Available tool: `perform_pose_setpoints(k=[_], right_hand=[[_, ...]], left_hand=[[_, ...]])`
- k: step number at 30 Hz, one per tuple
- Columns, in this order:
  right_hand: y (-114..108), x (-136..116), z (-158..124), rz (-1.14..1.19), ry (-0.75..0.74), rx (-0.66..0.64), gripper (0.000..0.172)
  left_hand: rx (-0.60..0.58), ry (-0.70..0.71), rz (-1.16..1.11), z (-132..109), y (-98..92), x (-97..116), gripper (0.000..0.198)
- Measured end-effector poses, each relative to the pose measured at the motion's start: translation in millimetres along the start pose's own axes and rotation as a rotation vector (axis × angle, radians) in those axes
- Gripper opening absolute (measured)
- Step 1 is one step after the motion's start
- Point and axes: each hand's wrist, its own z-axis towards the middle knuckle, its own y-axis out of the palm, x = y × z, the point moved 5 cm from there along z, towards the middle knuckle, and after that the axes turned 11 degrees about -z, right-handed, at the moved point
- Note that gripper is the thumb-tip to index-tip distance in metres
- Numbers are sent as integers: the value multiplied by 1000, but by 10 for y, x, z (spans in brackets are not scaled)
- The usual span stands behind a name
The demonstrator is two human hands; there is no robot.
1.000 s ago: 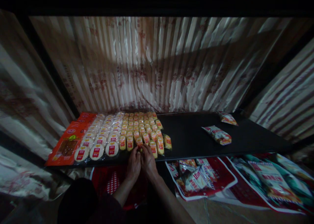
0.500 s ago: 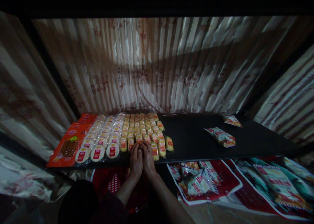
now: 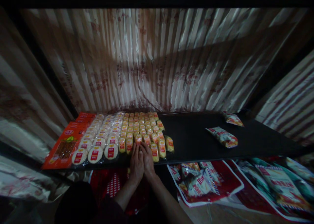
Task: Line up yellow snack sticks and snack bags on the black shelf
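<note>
My left hand (image 3: 136,163) and my right hand (image 3: 147,158) lie side by side, touching, at the front edge of a black shelf. Their fingers stretch forward, close together, against the front of small wrapped yellow cakes (image 3: 138,139). Whatever sits under the fingers is hidden. Just right of my right hand stand more wrapped cakes (image 3: 154,152), upright in the front row. To the left are rows of round white wrapped cakes (image 3: 111,151). Orange snack packets (image 3: 61,145) lie at the shelf's left end.
The black shelf (image 3: 187,132) carries two snack bags, one bag (image 3: 223,137) nearer and another bag (image 3: 233,118) at the back. Below, an opened red sack (image 3: 228,181) holds several bags, with more bags (image 3: 279,184) to its right. A striped foil sheet (image 3: 157,63) hangs behind.
The view has shifted slightly, so the shelf's left end sits farther left. My hands stay at the same cakes, with their fingers a little straighter.
</note>
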Motion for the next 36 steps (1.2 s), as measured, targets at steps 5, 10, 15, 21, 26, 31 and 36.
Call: perform_pose_setpoints(k=[5, 10, 15, 21, 26, 31, 36], right_hand=[[-7, 8, -28, -62, -23, -8, 38], [-24, -43, -35, -114, -54, -2, 39], [6, -66, -35, -103, -66, -54, 40], [-22, -93, -5, -86, -45, -72, 39], [-114, -183, -33, -80, -71, -70, 39], [-386, -242, -178, -211, -161, 37, 36], [-734, -183, -352, -381, -173, 162, 37]], left_hand=[[-32, 12, -23, -46, 38, -2, 44], [-29, 22, 24, -47, 14, 1, 46], [-28, 61, 39, -53, -16, 32, 45], [-27, 64, 31, -22, -26, 11, 52], [-38, 83, 33, -31, -69, -7, 49], [-47, 89, 69, -91, -69, 86, 50], [-94, 122, 149, -279, 61, 157, 44]])
